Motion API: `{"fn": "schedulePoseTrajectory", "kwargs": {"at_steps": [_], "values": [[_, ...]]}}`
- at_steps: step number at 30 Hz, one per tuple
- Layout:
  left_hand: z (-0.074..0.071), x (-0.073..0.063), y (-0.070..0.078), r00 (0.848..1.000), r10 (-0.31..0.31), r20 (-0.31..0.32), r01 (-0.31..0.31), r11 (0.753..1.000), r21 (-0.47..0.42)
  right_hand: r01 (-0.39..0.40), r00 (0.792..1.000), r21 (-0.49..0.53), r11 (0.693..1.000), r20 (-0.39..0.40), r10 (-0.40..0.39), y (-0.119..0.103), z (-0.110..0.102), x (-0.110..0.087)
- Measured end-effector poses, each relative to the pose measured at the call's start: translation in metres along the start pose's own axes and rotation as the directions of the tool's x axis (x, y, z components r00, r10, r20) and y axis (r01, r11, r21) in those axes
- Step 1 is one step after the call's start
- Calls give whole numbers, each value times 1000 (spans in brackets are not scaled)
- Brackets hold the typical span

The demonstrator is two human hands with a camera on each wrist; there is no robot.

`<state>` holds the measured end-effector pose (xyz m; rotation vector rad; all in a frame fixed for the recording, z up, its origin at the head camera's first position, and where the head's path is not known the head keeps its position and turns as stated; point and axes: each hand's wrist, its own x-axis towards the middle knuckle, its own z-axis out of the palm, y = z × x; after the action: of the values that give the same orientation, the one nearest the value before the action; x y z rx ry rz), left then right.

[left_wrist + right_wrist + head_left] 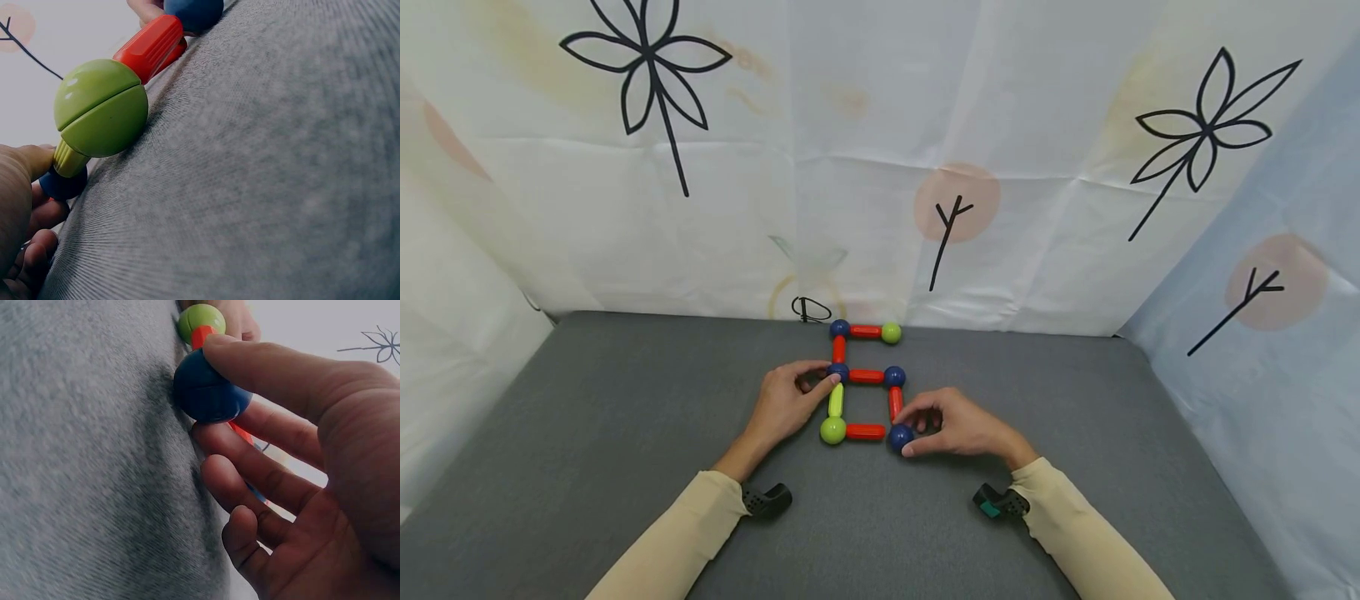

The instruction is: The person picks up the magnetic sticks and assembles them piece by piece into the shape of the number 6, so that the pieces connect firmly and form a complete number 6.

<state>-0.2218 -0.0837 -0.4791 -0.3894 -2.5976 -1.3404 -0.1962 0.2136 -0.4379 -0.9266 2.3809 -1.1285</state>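
Observation:
Balls and rods of a building set lie flat on the grey table, joined in a square with an arm on top. My left hand [784,404] pinches the blue ball [838,373] at the square's upper left corner. Below it a yellow-green rod [836,401] leads to a green ball [100,107]. From that ball a red rod [865,432] runs right. At the lower right corner my right hand [958,427] holds a blue ball [209,387] between thumb and fingers. Another red rod [896,403] rises from there to a blue ball [894,377].
Above the square, a red rod [839,350] climbs to a blue ball [840,330], then another red rod [866,332] ends in a green ball [891,332] near the table's back edge. A white patterned cloth [865,242] hangs behind the grey table [625,400].

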Motion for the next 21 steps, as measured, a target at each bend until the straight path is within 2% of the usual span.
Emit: {"fn": "schedulePoseTrajectory", "kwargs": {"at_steps": [9, 13, 17, 21], "values": [[0, 0, 1, 1000, -5, 3, 5, 1000, -4, -12, 1000, -20, 1000, -22, 12, -4, 5, 1], [-1, 0, 2, 1000, -8, 4, 8, 1000, -3, -8, 999, 2, 1000, -35, 8, -2, 3, 0], [-1, 0, 2, 1000, -8, 11, 8, 1000, -6, 15, 991, 56, 998, -135, -7, 3, 0, -1], [-1, 0, 1, 1000, -1, 13, 1, 1000, -12, 14, 955, 85, 996, -295, 12, 10, -2, 2]]}}
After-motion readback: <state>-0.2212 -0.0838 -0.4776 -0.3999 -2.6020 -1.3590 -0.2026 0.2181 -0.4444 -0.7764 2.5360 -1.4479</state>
